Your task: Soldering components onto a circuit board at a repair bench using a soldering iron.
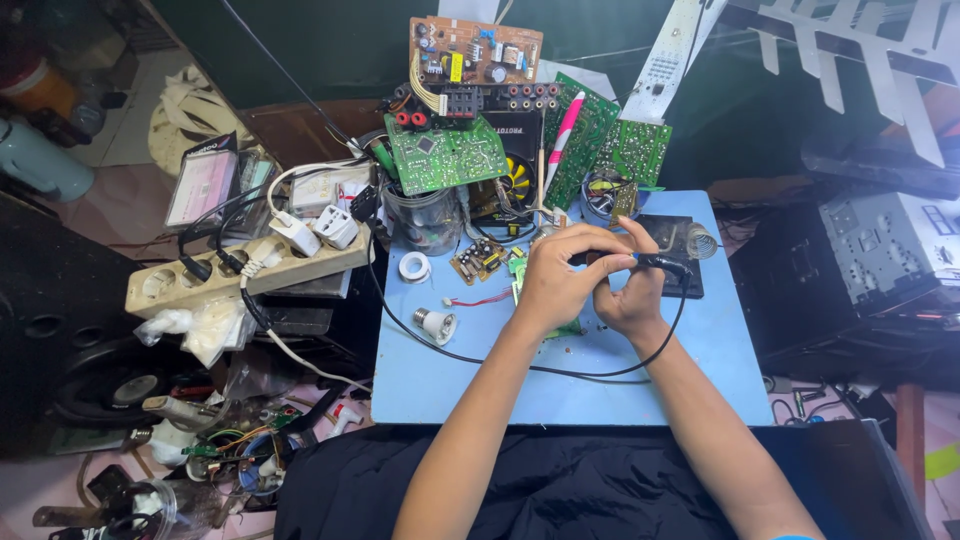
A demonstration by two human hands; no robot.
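Two bare forearms, uncovered from elbow to wrist, no sleeve reaching down either. Left hand (553,283) and right hand (630,296) both ungloved, without ring, watch or band anywhere in sight. Dark, nearly black cloth over the lap below, loosely creased, with a tiny sliver of bright blue fabric at the very bottom edge beside the right arm.

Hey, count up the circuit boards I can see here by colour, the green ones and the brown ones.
Green circuit boards: 3 (one on the clear jar, two leaning behind the blue table)
Brown circuit boards: 2 (a large one at the top of the pile, a small one lying on the table)
Total: 5
A further green piece under the hands is mostly hidden, so not counted.
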